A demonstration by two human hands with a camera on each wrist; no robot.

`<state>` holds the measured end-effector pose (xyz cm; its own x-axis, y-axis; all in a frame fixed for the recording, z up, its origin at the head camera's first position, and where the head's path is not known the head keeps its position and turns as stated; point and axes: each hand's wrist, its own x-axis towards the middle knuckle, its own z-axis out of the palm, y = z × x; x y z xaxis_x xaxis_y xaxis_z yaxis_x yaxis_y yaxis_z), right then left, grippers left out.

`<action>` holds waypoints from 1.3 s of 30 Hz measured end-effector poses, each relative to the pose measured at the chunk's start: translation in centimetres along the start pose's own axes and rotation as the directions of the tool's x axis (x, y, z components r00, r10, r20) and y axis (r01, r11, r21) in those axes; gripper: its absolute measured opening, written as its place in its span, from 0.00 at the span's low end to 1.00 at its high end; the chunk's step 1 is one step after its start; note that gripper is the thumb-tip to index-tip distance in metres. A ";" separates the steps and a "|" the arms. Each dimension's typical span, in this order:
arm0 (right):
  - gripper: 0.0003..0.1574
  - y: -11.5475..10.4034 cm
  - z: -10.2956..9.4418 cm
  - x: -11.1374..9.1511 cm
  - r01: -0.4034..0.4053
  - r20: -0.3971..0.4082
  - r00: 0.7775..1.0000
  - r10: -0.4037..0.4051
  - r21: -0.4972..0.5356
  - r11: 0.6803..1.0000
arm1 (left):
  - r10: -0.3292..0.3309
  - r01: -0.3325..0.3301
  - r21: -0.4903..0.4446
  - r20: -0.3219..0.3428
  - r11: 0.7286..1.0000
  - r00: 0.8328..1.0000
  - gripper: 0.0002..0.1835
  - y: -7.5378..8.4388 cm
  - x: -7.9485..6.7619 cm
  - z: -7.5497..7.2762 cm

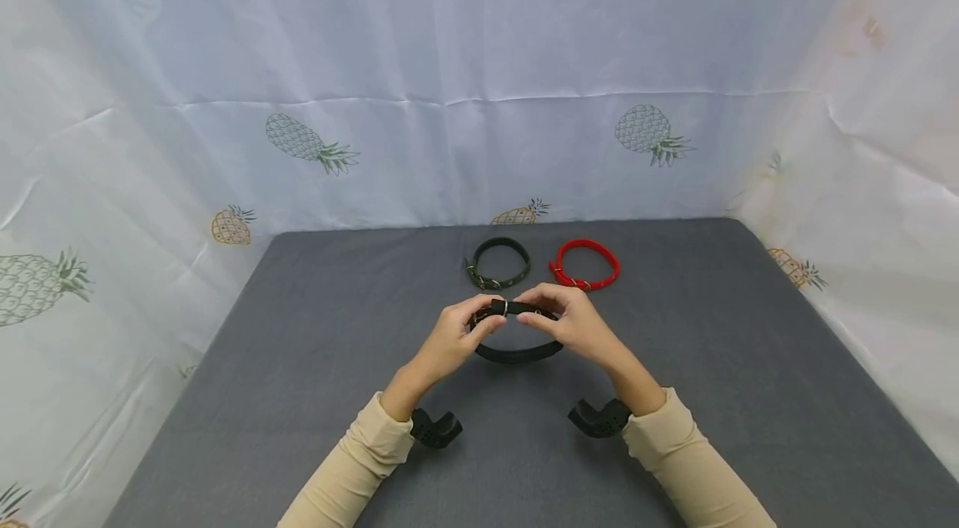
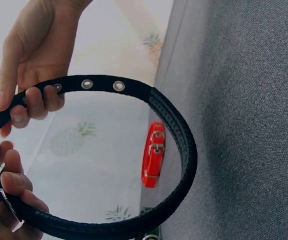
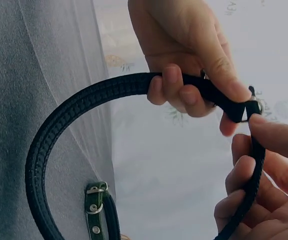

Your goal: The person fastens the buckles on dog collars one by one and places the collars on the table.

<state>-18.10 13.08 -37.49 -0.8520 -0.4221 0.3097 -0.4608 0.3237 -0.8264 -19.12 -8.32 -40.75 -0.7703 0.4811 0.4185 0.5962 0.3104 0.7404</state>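
Note:
Both hands hold a black collar (image 1: 519, 356), a ring-shaped strap with metal eyelets and a metal buckle (image 3: 250, 107). My left hand (image 1: 449, 335) grips the buckle end between thumb and fingers. From the other side, my right hand (image 1: 575, 326) pinches the strap end with the eyelets (image 2: 87, 84). At the buckle the strap end overlaps the metal frame, and the thumbs of both hands come close together there. The padded part of the collar hangs in a curve below the hands, toward the person.
Beyond the hands, a dark green collar (image 1: 513, 281) and a red collar (image 1: 616, 263) lie side by side on the grey table (image 1: 345, 361). A white curtain (image 1: 479, 37) with pineapple prints stands behind. Black wrist mounts (image 1: 437, 430) sit at both wrists.

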 end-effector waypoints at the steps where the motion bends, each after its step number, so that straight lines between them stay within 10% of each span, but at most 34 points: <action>1: 0.18 0.0 0.1 0.0 0.000 0.000 1.000 0.000 0.002 1.000 | -0.004 0.004 -0.004 0.000 1.000 1.000 0.13 0.0 0.0 0.0; 21: 0.12 0.5 1.1 0.1 0.008 -0.016 1.000 -0.008 0.015 1.000 | -0.069 0.075 -0.047 0.123 0.996 0.990 0.16 0.1 0.1 0.5; 39: 0.12 0.4 0.8 0.1 -0.028 -0.048 0.998 0.029 0.016 0.999 | -0.129 0.130 -0.159 0.015 0.979 0.992 0.17 -1.0 -0.9 -0.4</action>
<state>-18.21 12.48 -38.17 -0.8758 -0.3717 0.3080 -0.4328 0.3220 -0.8420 -19.11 -9.44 -41.67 -0.8373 0.4493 0.3114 0.4476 0.2363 0.8624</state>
